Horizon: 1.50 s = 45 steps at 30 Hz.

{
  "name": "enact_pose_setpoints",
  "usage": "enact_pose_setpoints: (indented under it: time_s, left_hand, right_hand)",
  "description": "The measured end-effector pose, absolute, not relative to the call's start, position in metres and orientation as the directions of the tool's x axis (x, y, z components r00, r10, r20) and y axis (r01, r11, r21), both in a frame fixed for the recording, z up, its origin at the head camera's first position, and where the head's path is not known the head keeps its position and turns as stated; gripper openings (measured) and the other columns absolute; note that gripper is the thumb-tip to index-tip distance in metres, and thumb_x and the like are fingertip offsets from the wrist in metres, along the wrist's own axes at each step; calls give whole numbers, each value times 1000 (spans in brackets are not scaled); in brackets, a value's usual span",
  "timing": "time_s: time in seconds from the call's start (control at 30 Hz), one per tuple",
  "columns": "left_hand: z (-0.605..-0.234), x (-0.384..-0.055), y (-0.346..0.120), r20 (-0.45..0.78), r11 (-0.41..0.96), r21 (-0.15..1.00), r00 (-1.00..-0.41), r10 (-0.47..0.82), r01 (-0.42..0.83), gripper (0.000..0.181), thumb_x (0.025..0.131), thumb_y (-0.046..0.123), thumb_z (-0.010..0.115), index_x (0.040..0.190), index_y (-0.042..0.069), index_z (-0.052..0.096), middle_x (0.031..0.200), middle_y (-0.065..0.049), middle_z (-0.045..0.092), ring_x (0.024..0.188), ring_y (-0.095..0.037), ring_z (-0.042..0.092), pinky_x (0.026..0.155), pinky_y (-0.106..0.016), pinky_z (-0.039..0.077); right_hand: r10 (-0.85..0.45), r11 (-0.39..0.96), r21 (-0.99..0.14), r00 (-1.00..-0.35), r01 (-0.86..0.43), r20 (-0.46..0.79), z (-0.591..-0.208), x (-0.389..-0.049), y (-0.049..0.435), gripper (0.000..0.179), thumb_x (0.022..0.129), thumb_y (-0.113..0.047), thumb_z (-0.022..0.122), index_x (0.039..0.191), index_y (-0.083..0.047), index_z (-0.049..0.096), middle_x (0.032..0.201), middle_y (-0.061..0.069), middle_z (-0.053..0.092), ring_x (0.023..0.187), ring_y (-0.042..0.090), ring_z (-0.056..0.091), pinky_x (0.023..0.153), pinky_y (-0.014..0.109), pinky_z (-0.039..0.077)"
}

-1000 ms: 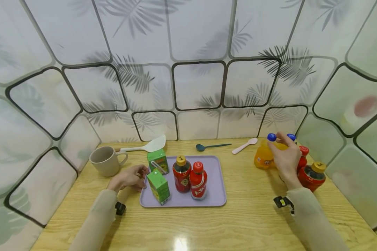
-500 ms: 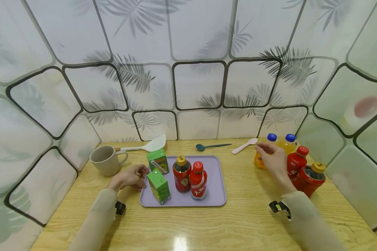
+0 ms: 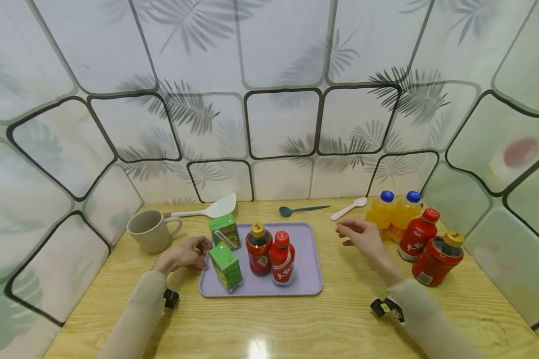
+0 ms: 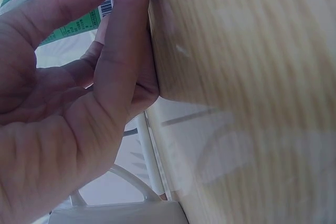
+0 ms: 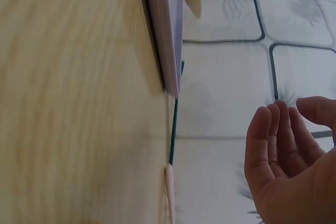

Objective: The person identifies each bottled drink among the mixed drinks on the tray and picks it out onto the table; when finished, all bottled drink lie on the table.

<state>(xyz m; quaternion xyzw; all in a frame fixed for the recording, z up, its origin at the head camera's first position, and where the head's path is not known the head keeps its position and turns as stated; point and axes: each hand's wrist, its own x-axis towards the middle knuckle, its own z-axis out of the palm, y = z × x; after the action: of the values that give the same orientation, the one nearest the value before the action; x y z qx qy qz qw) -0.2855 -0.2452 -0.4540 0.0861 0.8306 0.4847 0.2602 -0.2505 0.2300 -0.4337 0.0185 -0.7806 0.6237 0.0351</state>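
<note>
In the head view, my left hand (image 3: 185, 254) is at the left end of the lavender tray (image 3: 307, 284), thumb and fingers pinching its edge. Two green drink cartons (image 3: 226, 268) stand on the tray close to that hand. Beside them are a dark bottle with a gold cap (image 3: 258, 252) and a red bottle (image 3: 282, 262). My right hand (image 3: 364, 238) hovers over the table between the tray and the bottles at the right. Its fingers are loosely bent and hold nothing; the right wrist view shows the same hand (image 5: 289, 166) with a gap between thumb and fingers.
At the right stand two orange drink bottles (image 3: 379, 212), a red bottle (image 3: 416, 237) and a dark gold-capped bottle (image 3: 437, 262). A beige mug (image 3: 150, 232) and white spatula (image 3: 222, 206) lie back left. Behind are a teal spoon (image 3: 286, 211) and pink spoon (image 3: 349, 208).
My right hand has moved left and towards me, away from the orange drink bottles, with nothing in it. The left hand and the tray have stayed in place.
</note>
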Motion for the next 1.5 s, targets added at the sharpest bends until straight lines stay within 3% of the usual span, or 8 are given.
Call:
enact_pose_setpoints:
  time_s: [0.1,0.23,0.57,0.8,0.97,1.27,1.5]
  left_hand:
    - [-453,-285,-245,-351,518,848,-848,396,-109,46,73,-12,67,113,-1,48,100,-14,43,78,-22,57,66,-33,63]
    - [-453,-285,-245,-354,518,848,-846,399,-110,47,72,-12,68,113,-1,48,100,-14,43,78,-21,57,66,-32,63]
    - [-455,-284,-245,-336,487,867,-843,420,-104,48,72,-12,69,114,-2,47,99,-14,43,79,-21,53,64,-33,62]
    - [-456,-285,-245,-342,495,862,-844,414,-107,48,72,-11,70,113,-2,47,99,-14,43,81,-21,52,65,-33,62]
    - [-457,-285,-245,-355,501,857,-844,402,-122,48,72,-12,69,114,-1,47,99,-13,43,81,-21,54,66,-33,63]
    - [-453,-284,-245,-337,502,860,-844,418,-94,47,73,-12,68,114,-2,47,99,-13,44,82,-21,53,66,-33,63]
    - [-454,-284,-245,-340,499,861,-843,418,-100,48,73,-12,68,115,-2,46,99,-13,43,82,-21,53,66,-33,63]
  right_hand:
    - [-73,170,-985,-997,-29,17,-437,-248,221,41,94,-22,65,122,8,60,98,0,72,88,13,67,76,28,62]
    - [-191,126,-992,-981,-11,-13,-441,-246,208,42,93,-22,66,123,7,59,106,8,71,91,16,66,79,31,62]
    - [-423,112,-992,-906,-65,12,-443,-234,178,49,92,-18,67,133,6,54,130,20,61,104,17,64,86,31,60]
    - [-437,129,-976,-894,-174,102,-439,-227,155,49,86,-15,74,131,-2,60,130,17,62,113,20,60,92,29,54]
    - [-429,119,-965,-889,-234,162,-439,-223,139,55,80,-12,79,131,-4,60,130,15,62,106,22,61,88,26,56]
    - [-371,184,-949,-912,-258,176,-444,-218,118,67,74,-17,85,134,-14,55,129,8,60,110,24,59,96,46,52]
    - [-296,216,-945,-939,-244,175,-445,-216,116,64,74,-19,85,132,-15,59,128,5,63,111,28,61,98,49,52]
